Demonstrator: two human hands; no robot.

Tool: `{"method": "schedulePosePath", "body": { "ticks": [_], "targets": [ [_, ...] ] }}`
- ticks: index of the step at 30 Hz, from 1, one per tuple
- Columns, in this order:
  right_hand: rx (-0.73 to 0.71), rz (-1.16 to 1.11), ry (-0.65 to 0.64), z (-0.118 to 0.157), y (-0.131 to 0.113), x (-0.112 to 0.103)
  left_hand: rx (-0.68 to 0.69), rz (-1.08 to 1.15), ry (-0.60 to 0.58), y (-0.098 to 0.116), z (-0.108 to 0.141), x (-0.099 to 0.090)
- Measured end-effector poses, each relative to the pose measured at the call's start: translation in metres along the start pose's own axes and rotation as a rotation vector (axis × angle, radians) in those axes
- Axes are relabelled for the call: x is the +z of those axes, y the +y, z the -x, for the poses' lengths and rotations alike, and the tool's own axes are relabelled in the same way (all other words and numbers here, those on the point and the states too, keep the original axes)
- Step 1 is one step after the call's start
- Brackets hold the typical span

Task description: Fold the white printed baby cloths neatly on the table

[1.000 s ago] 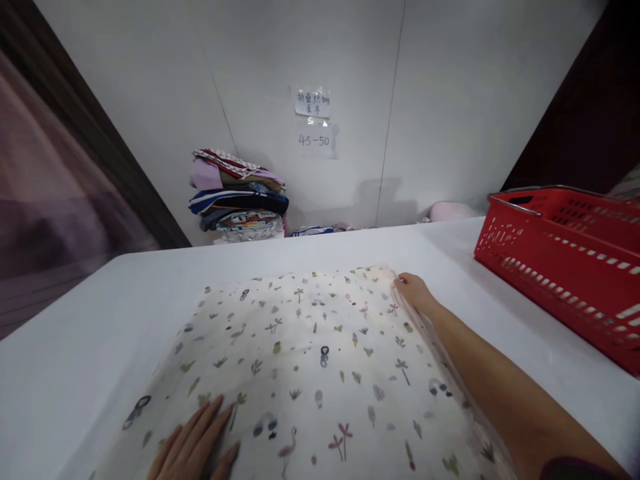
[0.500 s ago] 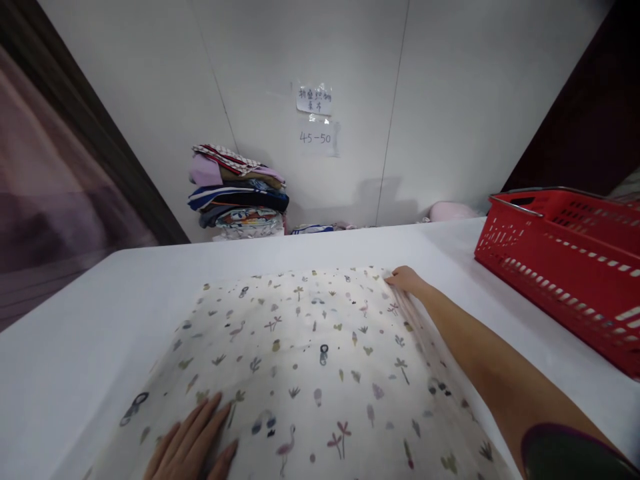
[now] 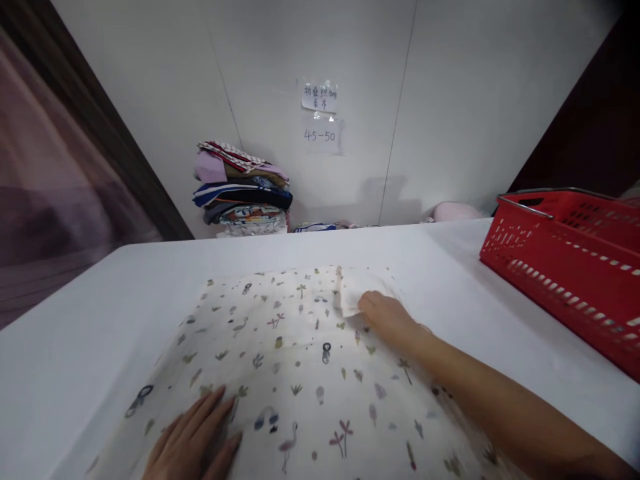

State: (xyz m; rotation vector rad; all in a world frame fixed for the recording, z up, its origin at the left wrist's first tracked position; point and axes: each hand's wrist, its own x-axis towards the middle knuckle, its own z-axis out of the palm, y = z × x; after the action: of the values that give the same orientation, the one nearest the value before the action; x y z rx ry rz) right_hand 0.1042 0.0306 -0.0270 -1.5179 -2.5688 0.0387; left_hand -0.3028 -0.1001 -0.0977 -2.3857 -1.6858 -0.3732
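A cream cloth (image 3: pixel 300 373) printed with flamingos, palm trees and other small motifs lies spread on the white table. Near its front left part, my left hand (image 3: pixel 193 437) rests flat on the fabric, fingers stretched out. My right hand (image 3: pixel 383 312) is closed on the cloth's far right corner. That corner is turned over toward the middle, so its plain pale underside shows. My right forearm covers part of the cloth's right edge.
A red plastic basket (image 3: pixel 570 260) with a metal handle stands at the table's right. Behind the white table (image 3: pixel 150 280) rises a stack of folded clothes (image 3: pixel 245 190). Handwritten paper signs (image 3: pixel 320 137) hang on the wall. Pinkish curtains (image 3: pixel 55 160) are at the left.
My right hand has drawn the far right corner inward and toward me, folding it over. My left hand has stayed nearly in place on the fabric.
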Motion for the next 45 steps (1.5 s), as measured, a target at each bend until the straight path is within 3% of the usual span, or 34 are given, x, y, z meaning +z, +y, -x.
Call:
{"method": "schedulePosePath", "body": {
  "ticks": [3,5,7,10,13,17,23,31,37,41,45],
  "targets": [
    [-0.122,-0.037,-0.073,0.005,-0.018,0.004,0.006,0.059,0.043,0.015,-0.031,-0.027],
    [-0.071,-0.186,-0.037,0.000,-0.012,0.004,0.030,0.109,0.067,0.028,-0.053,-0.039],
    [0.132,-0.328,0.036,-0.010,0.009,0.001,0.090,0.150,0.081,0.043,-0.068,-0.043],
    [0.600,-0.332,0.078,-0.027,0.058,-0.001,0.181,0.194,0.079,0.061,-0.073,-0.034],
    [0.754,-0.280,0.016,-0.039,0.105,0.003,0.199,0.236,0.019,0.070,-0.063,-0.020],
    [0.794,-0.261,-0.027,-0.049,0.130,0.014,0.197,0.261,-0.019,0.067,-0.046,-0.009],
    [0.788,-0.337,0.023,-0.063,0.120,0.019,0.196,0.278,0.060,0.063,-0.033,-0.005],
    [0.844,-0.431,0.324,-0.050,0.143,0.010,0.225,0.302,0.043,0.066,-0.036,-0.019],
    [0.859,-0.486,0.327,-0.041,0.156,0.028,0.248,0.263,0.019,0.067,-0.045,-0.010],
    [0.848,-0.440,0.353,-0.035,0.159,0.026,0.309,0.216,0.076,0.065,-0.043,-0.002],
    [0.801,-0.378,0.286,-0.035,0.156,0.022,0.344,0.217,0.139,0.066,-0.043,-0.001]
  ]
}}
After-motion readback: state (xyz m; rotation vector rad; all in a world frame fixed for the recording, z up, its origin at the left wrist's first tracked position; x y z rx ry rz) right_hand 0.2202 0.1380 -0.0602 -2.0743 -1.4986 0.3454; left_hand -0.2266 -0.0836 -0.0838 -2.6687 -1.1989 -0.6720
